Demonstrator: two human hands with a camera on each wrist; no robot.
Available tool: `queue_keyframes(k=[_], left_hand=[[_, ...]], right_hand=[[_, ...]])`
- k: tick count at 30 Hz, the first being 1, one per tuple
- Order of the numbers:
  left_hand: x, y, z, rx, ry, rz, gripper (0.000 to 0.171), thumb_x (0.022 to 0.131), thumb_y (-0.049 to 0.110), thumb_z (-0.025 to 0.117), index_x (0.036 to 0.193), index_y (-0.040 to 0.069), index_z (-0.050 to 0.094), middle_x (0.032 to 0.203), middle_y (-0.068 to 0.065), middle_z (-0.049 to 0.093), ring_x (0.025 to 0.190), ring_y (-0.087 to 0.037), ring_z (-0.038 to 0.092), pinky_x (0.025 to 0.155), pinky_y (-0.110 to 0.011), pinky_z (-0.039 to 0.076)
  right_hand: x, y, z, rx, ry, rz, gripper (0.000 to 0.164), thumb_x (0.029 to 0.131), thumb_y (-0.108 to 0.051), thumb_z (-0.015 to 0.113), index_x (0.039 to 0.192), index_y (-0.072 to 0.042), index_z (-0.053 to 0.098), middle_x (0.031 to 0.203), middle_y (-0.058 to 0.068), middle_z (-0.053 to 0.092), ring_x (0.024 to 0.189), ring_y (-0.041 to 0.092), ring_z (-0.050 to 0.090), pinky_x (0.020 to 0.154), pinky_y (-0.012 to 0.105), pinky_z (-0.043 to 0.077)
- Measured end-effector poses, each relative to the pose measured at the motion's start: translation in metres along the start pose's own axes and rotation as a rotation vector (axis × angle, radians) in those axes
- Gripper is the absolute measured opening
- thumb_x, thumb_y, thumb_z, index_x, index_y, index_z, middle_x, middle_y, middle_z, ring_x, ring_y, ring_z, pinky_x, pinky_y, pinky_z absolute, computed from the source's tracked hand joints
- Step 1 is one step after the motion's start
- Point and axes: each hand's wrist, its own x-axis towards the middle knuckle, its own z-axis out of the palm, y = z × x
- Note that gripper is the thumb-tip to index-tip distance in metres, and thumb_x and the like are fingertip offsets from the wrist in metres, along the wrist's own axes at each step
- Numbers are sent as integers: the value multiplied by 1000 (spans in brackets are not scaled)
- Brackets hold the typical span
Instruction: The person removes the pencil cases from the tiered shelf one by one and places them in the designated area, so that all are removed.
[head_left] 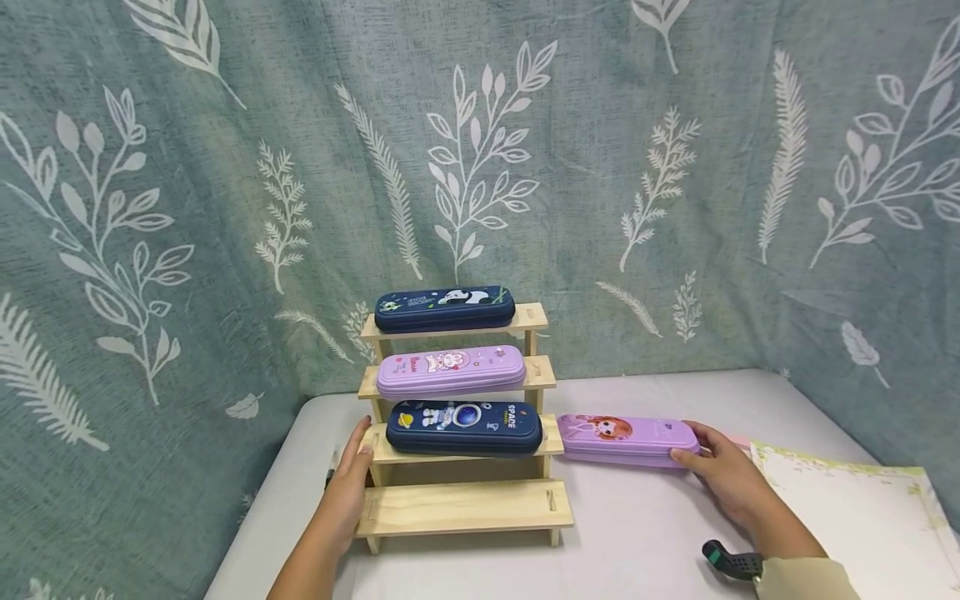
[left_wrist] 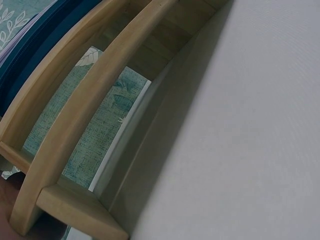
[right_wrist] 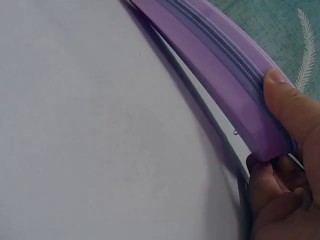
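Note:
In the head view a wooden stepped rack (head_left: pixel 465 507) stands on the white table. My left hand (head_left: pixel 347 490) grips the rack's left side near its second step from the bottom; in the left wrist view part of that hand (left_wrist: pixel 9 205) shows behind the wood. To the right of the rack, my right hand (head_left: pixel 726 477) pinches the right end of a purple pencil case (head_left: pixel 652 433) with a red-haired girl on its lid. The right wrist view shows the thumb on the upper edge of this case (right_wrist: pixel 220 75), beside the zip, and fingers under its end.
On the rack's upper steps lie a panda pencil case (head_left: pixel 446 308), a lilac pencil case (head_left: pixel 450 372) and a navy space pencil case (head_left: pixel 465 427). Flower-edged paper (head_left: pixel 855 508) lies at the right. A patterned green curtain (head_left: pixel 570 200) hangs behind the table.

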Motion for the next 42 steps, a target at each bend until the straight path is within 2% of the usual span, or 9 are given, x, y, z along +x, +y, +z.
queue_keyframes(k=[2,4,7,15,24,30,42], left_hand=[[0,0,0,0,0,2,56,115,44,27,169,40,9,178,-8,-1,162,-41,-10,121,-77,-4],[0,0,0,3,3,6,56,116,43,27,169,40,10,178,-8,0,162,-40,-10,121,-77,-5],[1,0,-1,7,8,11,55,116,42,26,168,42,10,178,-8,0,162,-40,-10,121,-76,-5],[0,-1,-2,10,10,4,55,116,41,25,168,43,10,178,-7,-1,162,-40,-10,121,-76,-6],[-1,0,1,2,8,9,55,116,40,25,169,40,10,178,-7,0,162,-38,-10,122,-74,-6],[0,2,6,-4,3,11,55,116,41,26,168,41,11,178,-7,2,162,-38,-9,122,-74,-5],[0,-2,0,14,6,5,54,115,44,26,167,46,10,178,-6,3,162,-38,-10,121,-75,-6]], right_hand=[[-1,2,0,-2,3,1,101,98,-41,76,166,2,14,169,31,21,155,49,25,120,43,41],[-3,1,0,-17,10,7,104,97,-44,76,166,1,14,169,30,20,156,51,21,124,58,28],[-3,1,0,-30,17,2,105,96,-45,77,166,2,14,170,30,19,156,52,18,124,62,24],[-4,1,2,-154,63,-3,100,99,-53,69,166,0,17,169,30,20,156,52,19,124,63,24],[-6,1,3,-191,96,28,96,101,-52,66,166,0,18,167,30,24,154,51,25,122,62,29],[-9,1,-1,-213,135,5,88,105,-48,63,165,1,22,164,31,29,151,52,31,121,63,30],[-6,4,6,-216,148,4,86,104,-49,63,164,1,25,163,31,33,150,51,34,121,64,30]])
